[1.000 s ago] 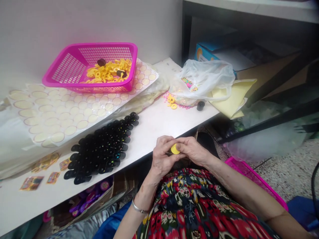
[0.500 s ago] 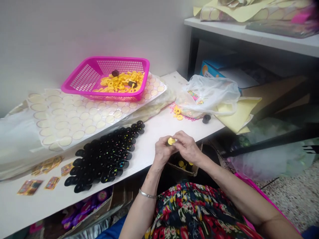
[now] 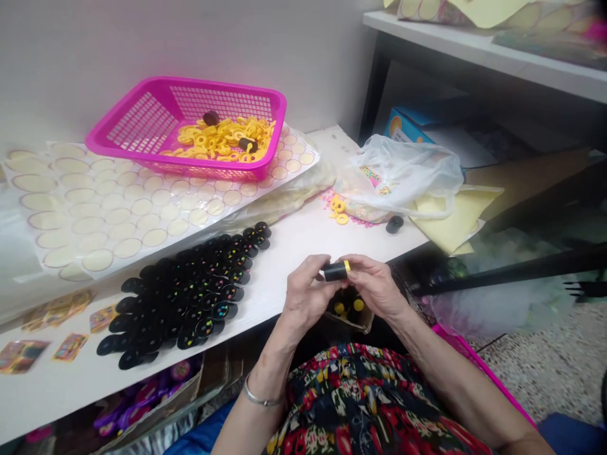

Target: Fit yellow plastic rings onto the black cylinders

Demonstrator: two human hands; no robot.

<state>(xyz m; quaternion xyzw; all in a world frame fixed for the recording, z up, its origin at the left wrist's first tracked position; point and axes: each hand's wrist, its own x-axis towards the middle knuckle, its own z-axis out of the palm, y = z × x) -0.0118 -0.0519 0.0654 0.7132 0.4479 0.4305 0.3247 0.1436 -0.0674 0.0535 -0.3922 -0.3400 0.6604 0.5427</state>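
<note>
In front of my lap, a small black cylinder [image 3: 334, 272] with a yellow end lies sideways between my two hands. My left hand [image 3: 303, 292] is closed around its left end with thumb and fingers. The fingers of my right hand [image 3: 375, 285] pinch at the yellow end. Just beneath, a cardboard box [image 3: 364, 326] holds similar black pieces with yellow ends. To the left on the white table [image 3: 272, 287] stand rows of black open cups [image 3: 183, 294], several with tiny coloured bits inside.
A pink basket [image 3: 173, 165] with yellow ring-shaped pieces [image 3: 222, 138] stands on sticker sheets [image 3: 156, 237]. Further right are a white plastic bag [image 3: 408, 174], some beads and a lone black piece [image 3: 394, 224]. Printed cards [image 3: 70, 347] lie at left; a shelf [image 3: 474, 50] rises at right.
The black cylinder has turned from its yellow end facing up to lying sideways, yellow end to the right. My hands have moved slightly apart. The camera view has shifted a little.
</note>
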